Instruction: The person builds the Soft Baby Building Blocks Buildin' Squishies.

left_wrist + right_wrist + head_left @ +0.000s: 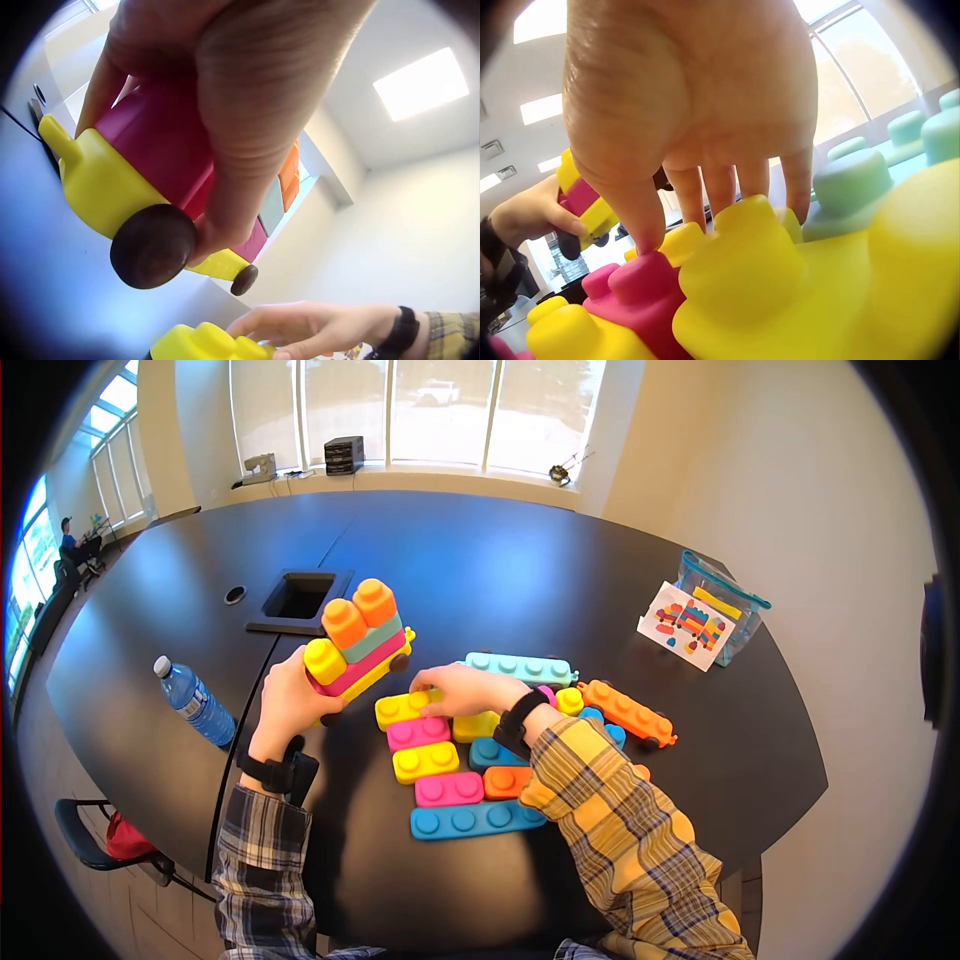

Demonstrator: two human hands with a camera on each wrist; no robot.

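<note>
My left hand [284,698] holds a toy block car [366,666] up over the table, thumb on one side and fingers on the other. The car has a yellow base with dark wheels [152,246], a long magenta block on it, then a teal block, a yellow one and orange knobs on top. My right hand [468,691] reaches down to a yellow two-knob block [396,710] at the far end of a block row, its thumb [639,217] on the near side and fingers beyond. Magenta blocks [418,734] and another yellow block [426,763] lie just nearer.
Around my right forearm lie a light teal wheeled base [520,668], an orange wheeled base [626,712] and a long blue block [475,820]. A water bottle [195,702] stands at left. A picture card [686,625] leans against a clear pouch [742,625] at back right.
</note>
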